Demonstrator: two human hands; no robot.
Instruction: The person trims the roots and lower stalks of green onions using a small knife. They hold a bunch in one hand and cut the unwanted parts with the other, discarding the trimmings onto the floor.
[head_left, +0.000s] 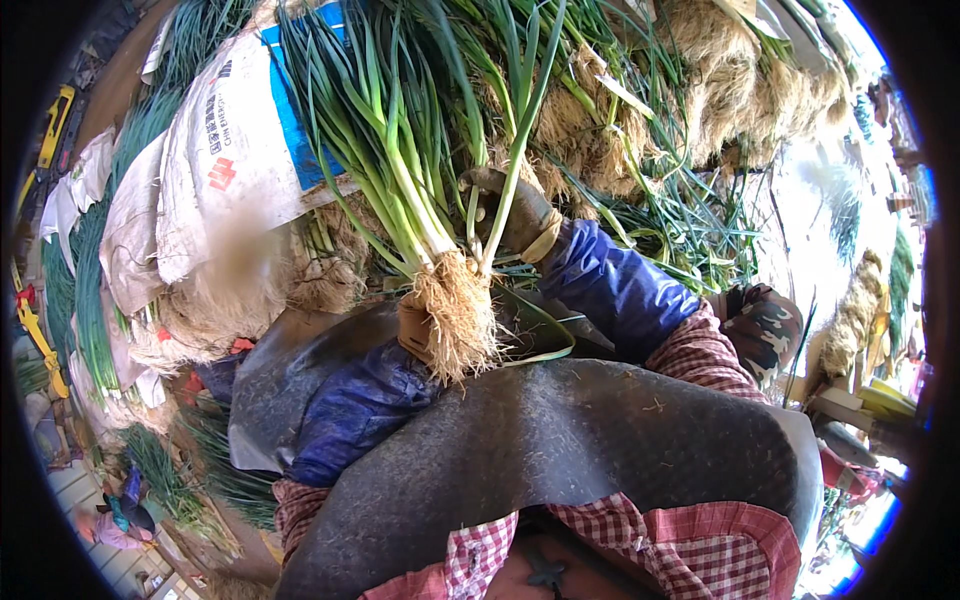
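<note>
A bunch of green onions (405, 180) with long green leaves and white stems is held upright in front of me. Its pale, stringy roots (457, 319) hang over my apron. My left hand (413, 327), in a brown glove, grips the bunch from behind the roots, which hide most of the fingers. At the bunch's right side is my gloved right hand (517, 214), its fingers curled beside a stalk (512, 184) that stands apart from the others. Whether those fingers pinch a stalk is unclear.
A heap of rooted green onions (592, 127) lies ahead, with loose leaves (675, 217) to its right. White woven sacks (225, 135) cover more bunches at left. A dark apron (555, 427) spans my lap. Another person (124, 514) is at lower left.
</note>
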